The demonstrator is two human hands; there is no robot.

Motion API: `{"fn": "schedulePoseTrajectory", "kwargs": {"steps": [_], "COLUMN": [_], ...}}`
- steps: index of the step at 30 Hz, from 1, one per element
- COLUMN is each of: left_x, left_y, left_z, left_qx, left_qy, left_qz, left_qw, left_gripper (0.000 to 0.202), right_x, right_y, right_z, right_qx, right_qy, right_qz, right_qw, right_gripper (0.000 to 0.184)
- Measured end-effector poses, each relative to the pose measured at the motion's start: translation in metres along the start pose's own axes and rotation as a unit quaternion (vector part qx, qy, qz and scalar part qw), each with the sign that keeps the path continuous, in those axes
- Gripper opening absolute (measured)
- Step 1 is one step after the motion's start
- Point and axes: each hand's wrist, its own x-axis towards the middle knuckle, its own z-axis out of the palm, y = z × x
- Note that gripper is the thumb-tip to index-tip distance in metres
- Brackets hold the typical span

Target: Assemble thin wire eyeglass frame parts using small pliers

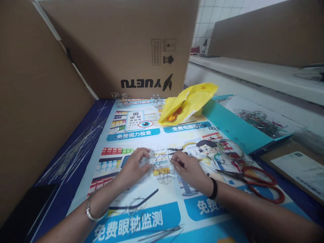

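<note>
My left hand [133, 166] and my right hand [187, 167] rest on a printed poster [141, 135] that covers the table. Both pinch a small tangle of thin wire eyeglass frames [162, 167] lying between them. The left fingers are curled on its left side, the right fingers closed on its right side. A silver bangle sits on my left wrist and a black band on my right wrist. Another thin frame with a dark temple [138, 203] lies just in front of my left forearm.
Red-handled scissors [255, 180] lie to the right of my right hand. A yellow plastic bag [188, 101] sits further back. A large cardboard box [121, 47] stands behind, cardboard walls the left. Thin metal rods [76, 148] lie at left. A teal tray [255, 123] holds more wire parts.
</note>
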Motion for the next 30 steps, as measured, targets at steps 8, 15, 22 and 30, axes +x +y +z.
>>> {"fn": "schedulePoseTrajectory", "kwargs": {"steps": [8,15,22,30], "left_x": [-0.001,0.0,0.0,0.019], "left_y": [0.002,0.0,0.004,0.004], "left_z": [-0.001,0.001,-0.002,-0.009], "left_qx": [0.01,0.017,-0.001,-0.088], "left_qy": [-0.006,-0.003,-0.011,-0.001], "left_qz": [0.005,0.008,0.003,-0.019], "left_qw": [1.0,1.0,1.0,0.996], "left_gripper": [0.019,0.019,0.018,0.022], "right_x": [0.0,-0.001,-0.001,0.0], "right_y": [0.0,-0.001,0.0,-0.002], "right_z": [0.001,0.001,0.001,0.0], "right_qx": [-0.004,-0.01,-0.005,-0.003], "right_qy": [0.005,0.004,0.007,0.007], "right_qz": [-0.006,0.0,-0.003,-0.001], "right_qw": [1.0,1.0,1.0,1.0], "right_gripper": [0.006,0.007,0.006,0.007]}}
